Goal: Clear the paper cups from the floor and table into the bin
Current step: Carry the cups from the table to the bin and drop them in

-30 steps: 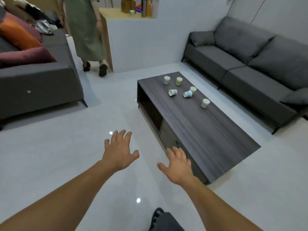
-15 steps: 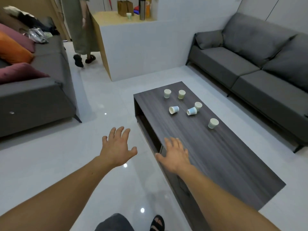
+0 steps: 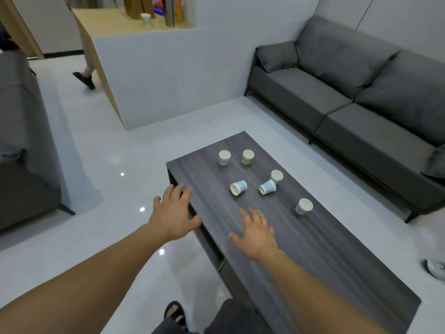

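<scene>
My left hand (image 3: 173,213) is spread open and empty at the left edge of the dark wood-grain low table (image 3: 325,249). My right hand (image 3: 258,233) is flat, fingers relaxed, holding nothing, over the tabletop. I cannot tell if it touches. Six small pale paper cups (image 3: 247,156) sit mid-frame beyond both hands; two tipped cups (image 3: 238,187) lie sideways.

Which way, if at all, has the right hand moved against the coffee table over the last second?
Yes. The right hand has come forward from beside the coffee table to above its top, closer to the paper cups.
</scene>
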Demonstrator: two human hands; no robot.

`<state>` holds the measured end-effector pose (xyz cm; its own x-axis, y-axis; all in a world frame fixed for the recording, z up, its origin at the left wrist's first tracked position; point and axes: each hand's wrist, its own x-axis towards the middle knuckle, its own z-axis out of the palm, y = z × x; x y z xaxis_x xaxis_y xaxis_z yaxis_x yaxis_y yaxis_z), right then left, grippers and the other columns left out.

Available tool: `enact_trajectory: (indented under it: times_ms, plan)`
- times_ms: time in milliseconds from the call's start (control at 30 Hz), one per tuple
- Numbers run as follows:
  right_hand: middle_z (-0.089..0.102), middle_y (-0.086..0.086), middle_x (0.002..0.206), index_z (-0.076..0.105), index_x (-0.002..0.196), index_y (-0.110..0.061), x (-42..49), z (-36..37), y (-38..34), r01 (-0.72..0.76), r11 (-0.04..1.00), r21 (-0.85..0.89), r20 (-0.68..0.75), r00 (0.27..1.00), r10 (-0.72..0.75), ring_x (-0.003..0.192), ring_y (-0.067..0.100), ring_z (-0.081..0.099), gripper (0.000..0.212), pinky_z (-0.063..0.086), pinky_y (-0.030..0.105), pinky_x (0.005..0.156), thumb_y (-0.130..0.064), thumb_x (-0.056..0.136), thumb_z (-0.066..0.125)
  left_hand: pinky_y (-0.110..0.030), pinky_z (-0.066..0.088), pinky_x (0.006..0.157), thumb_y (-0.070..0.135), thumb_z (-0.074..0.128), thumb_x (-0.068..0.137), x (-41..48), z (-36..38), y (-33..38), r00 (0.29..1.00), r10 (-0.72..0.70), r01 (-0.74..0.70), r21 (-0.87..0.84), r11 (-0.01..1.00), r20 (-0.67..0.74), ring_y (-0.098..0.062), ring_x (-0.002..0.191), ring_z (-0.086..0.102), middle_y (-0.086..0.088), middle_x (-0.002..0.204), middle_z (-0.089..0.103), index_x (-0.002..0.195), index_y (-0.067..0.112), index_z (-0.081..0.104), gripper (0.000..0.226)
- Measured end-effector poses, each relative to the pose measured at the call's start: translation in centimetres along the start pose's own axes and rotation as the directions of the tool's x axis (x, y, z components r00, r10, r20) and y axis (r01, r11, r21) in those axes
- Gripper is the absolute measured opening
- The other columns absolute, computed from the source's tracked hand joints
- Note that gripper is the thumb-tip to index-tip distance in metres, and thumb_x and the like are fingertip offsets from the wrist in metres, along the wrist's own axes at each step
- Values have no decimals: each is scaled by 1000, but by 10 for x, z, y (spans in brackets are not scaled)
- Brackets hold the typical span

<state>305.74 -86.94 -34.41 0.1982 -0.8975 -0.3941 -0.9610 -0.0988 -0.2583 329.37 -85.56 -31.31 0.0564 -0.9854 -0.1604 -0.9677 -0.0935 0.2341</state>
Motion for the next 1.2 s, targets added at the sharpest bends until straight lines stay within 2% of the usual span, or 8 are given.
enact_trajectory:
  times_ms: [233,533,633,767,867,1033,1133,1200]
  plan:
    - [2,2,163,5,155,-25,85,-8,18,-79,997,21,74,994,77,150,23,-4,86,17,52,118,-55,91,52,-52,16,115,59,51,82,107,1,9,992,69,-70,9,997,103,-25,146,6,-1,158,13,150,26,14,84]
    - [10,6,161,7,155,-19,248,-10,68,5,1000,-26,202,979,1,149,26,5,91,23,48,116,-50,88,60,-50,20,114,59,50,82,242,39,28,963,39,-47,26,999,267,-23,144,14,-2,157,18,149,25,16,82]
    - [15,7,158,12,153,-18,306,2,87,22,999,-45,215,976,-12,146,27,11,90,27,47,115,-44,85,65,-48,21,114,62,46,82,279,67,25,953,30,-31,0,1000,303,-23,143,16,-2,155,21,150,23,17,83]
    - [19,5,156,13,153,-21,373,34,110,41,993,-111,199,980,-18,144,27,17,78,34,46,109,-26,90,58,-46,21,115,60,48,84,325,115,21,921,55,-45,-35,998,385,-23,143,18,-2,155,22,150,23,17,82]
    - [16,4,158,13,153,-24,410,63,124,47,990,-133,206,978,-18,144,27,16,84,34,46,110,-15,86,62,-46,21,116,58,49,85,358,151,23,889,83,-54,-77,996,449,-22,143,17,-2,156,20,151,23,15,82]
    - [14,1,160,16,153,-27,457,103,135,126,982,-138,245,965,-90,144,28,18,90,34,48,109,-15,81,69,-46,23,115,58,52,84,391,202,25,867,94,-23,-149,989,490,-24,142,20,-2,156,20,151,22,15,84]
    - [36,2,147,33,146,-24,464,114,138,55,996,-64,193,980,-42,132,29,37,76,38,43,103,-25,80,70,-44,26,114,58,54,84,403,224,28,847,104,0,-196,981,521,-24,141,24,-2,155,23,151,21,16,85]
    - [46,4,135,41,141,-22,456,117,136,-39,987,153,105,994,23,121,27,47,73,43,42,96,-34,77,74,-42,28,113,56,57,84,408,229,32,840,107,46,-266,963,532,-25,139,28,-3,153,26,150,20,18,85]
